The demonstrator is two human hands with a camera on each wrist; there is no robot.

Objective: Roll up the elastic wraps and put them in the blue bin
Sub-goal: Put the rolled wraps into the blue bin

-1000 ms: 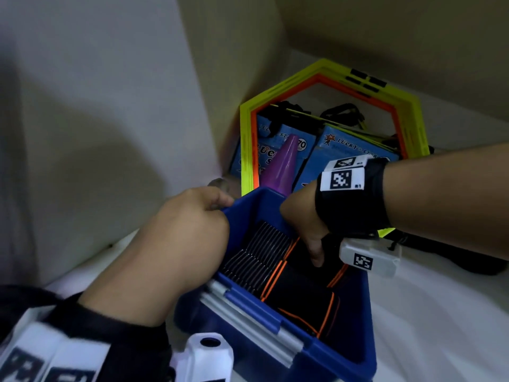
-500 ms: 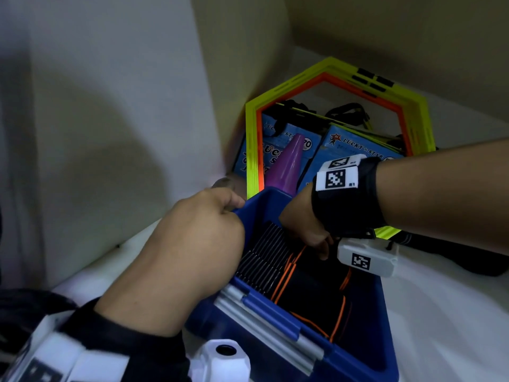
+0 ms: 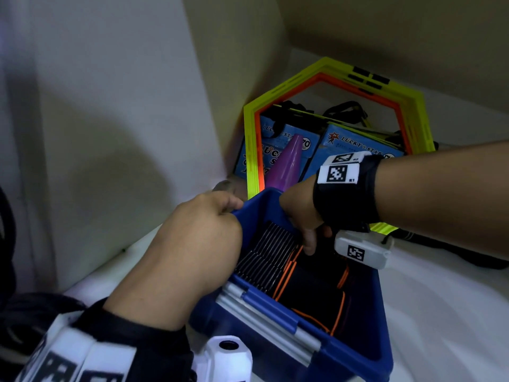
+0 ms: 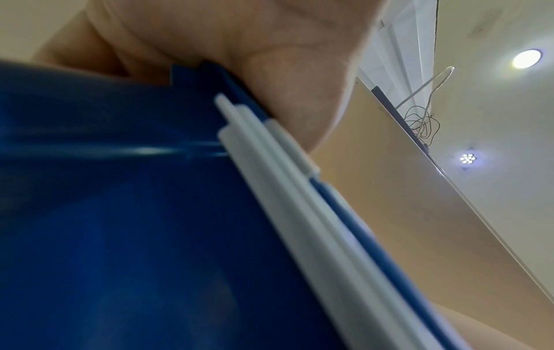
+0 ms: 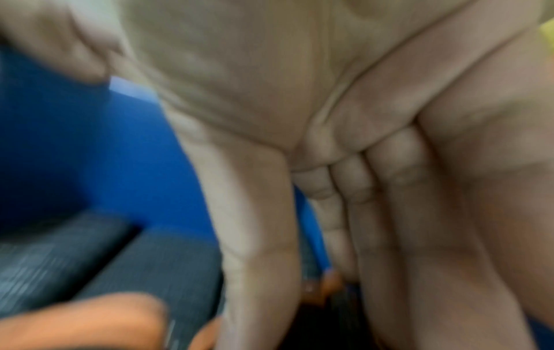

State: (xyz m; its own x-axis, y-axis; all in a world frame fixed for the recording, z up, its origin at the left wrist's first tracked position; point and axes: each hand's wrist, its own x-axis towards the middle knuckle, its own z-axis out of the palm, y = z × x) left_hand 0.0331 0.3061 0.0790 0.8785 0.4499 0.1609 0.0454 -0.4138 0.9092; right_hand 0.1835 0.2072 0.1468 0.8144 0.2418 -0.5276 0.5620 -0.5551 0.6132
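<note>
The blue bin (image 3: 384, 321) stands on a white surface close to a wall corner. Black elastic wraps (image 3: 311, 293) with orange edging lie inside it, beside a row of dark ribbed pieces (image 3: 270, 255). White and blue rods (image 3: 270, 323) lie along its near rim. My left hand (image 3: 203, 232) grips the bin's left corner rim with curled fingers; in the left wrist view the palm (image 4: 270, 47) presses on the bin (image 4: 120, 213) by the rods (image 4: 299, 201). My right hand (image 3: 300, 210) pinches the far wall, thumb inside, fingers (image 5: 374, 213) outside the blue wall (image 5: 105, 154).
Behind the bin lean yellow and orange hexagonal rings (image 3: 413, 114), with blue boxes (image 3: 355, 150) and a purple cone (image 3: 286, 164) inside them. Black straps (image 3: 454, 249) lie at the right. A pale wall (image 3: 110, 133) stands close on the left; white surface (image 3: 440, 312) spreads right.
My right hand has drawn up from the wraps to the bin's far wall. The left hand keeps its grip on the rim, and the bin has shifted slightly toward the rings.
</note>
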